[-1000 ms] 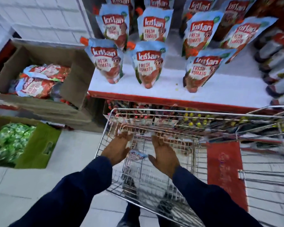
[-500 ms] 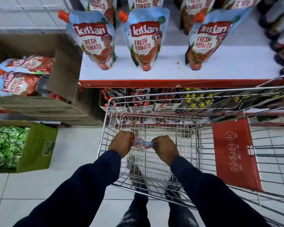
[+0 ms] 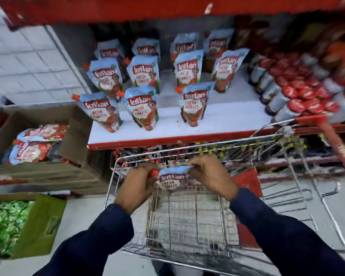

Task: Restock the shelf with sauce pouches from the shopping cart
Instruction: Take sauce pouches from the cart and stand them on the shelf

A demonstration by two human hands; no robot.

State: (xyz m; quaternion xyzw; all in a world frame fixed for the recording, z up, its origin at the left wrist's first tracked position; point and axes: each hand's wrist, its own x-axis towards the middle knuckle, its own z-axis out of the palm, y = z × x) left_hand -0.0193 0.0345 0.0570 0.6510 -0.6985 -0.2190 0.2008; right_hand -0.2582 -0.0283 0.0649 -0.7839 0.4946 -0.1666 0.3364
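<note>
Shelf: white board with red edge [image 3: 187, 126], far, holding upright pouches.
Cart: silver wire shopping cart [image 3: 187, 216], near.
Pouch: light-blue tomato sauce pouch [image 3: 172, 179], above cart.
Grip: left hand [image 3: 138, 186] and right hand [image 3: 209, 175] both grasp it.

Glossy plastic pouch [image 3: 172, 179], shiny metal wire cart [image 3: 189, 220], matt cardboard box [image 3: 76, 134]

"Kissan Fresh Tomato" reads on the sauce pouch [image 3: 172, 179] between the fingers [image 3: 195, 166] and on shelf pouches [image 3: 143, 108] beyond them.
</note>
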